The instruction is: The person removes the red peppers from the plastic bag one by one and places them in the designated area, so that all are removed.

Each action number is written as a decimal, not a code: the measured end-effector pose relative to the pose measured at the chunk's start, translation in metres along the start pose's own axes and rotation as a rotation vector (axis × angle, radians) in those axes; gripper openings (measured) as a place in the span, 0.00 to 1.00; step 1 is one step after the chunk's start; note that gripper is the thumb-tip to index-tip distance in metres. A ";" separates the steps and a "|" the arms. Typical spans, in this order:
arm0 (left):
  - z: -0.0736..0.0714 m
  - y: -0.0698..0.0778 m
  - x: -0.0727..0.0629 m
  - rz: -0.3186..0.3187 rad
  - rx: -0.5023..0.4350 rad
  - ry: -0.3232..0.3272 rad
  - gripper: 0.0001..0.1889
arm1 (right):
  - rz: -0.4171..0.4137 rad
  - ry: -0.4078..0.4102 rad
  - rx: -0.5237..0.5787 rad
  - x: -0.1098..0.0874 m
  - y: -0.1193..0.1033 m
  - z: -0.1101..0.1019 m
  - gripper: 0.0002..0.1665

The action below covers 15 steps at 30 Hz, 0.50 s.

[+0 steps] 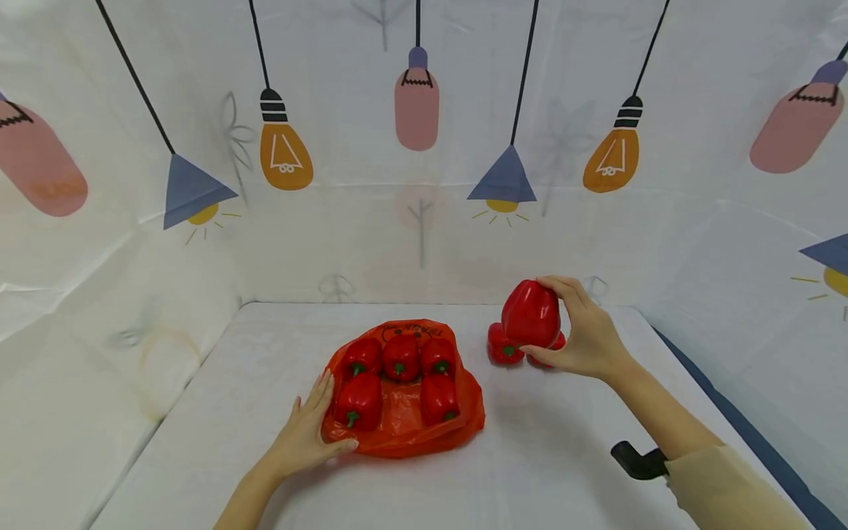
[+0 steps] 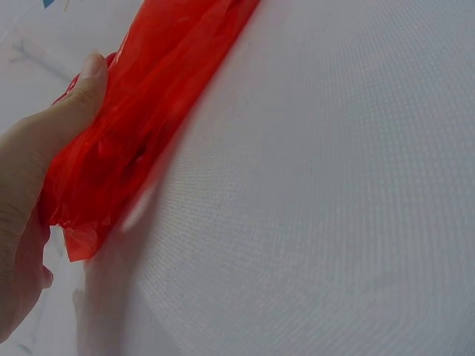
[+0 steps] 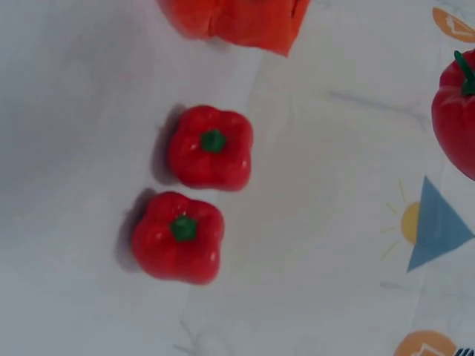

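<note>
In the head view, my right hand grips a large red bell pepper between thumb and fingers. That pepper is held up in front of two more red peppers, a left one and one mostly hidden behind it. An orange-red plastic bag lies with its mouth spread upward, several red peppers with green stems inside. My left hand rests against the bag's left side, fingers extended, thumb along the front rim. The left wrist view shows the thumb lying on the crinkled plastic.
A white-covered table stands against a pale backdrop printed with lamps and bulbs. Two peppers, a nearer and a farther, sit side by side in the right wrist view. A black wrist mount juts from the right sleeve.
</note>
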<state>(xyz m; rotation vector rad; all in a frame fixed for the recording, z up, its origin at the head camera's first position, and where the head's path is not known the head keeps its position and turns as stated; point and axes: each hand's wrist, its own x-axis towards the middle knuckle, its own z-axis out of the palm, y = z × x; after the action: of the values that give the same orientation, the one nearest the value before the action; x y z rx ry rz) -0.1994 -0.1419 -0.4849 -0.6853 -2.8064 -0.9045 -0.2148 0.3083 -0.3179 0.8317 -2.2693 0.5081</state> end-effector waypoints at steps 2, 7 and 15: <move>0.001 0.000 0.001 0.004 0.004 0.000 0.62 | 0.006 0.005 -0.018 -0.003 0.004 -0.005 0.63; 0.001 -0.001 0.001 0.002 0.005 -0.006 0.62 | 0.016 0.018 -0.061 -0.010 0.012 -0.015 0.64; 0.000 -0.001 0.001 -0.002 0.004 -0.008 0.62 | 0.063 0.020 -0.083 -0.020 0.024 -0.027 0.65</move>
<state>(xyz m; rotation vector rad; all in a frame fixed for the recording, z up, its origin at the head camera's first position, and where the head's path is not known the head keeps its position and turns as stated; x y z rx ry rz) -0.2008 -0.1419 -0.4850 -0.6871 -2.8157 -0.8984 -0.2074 0.3494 -0.3156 0.7135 -2.2874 0.4456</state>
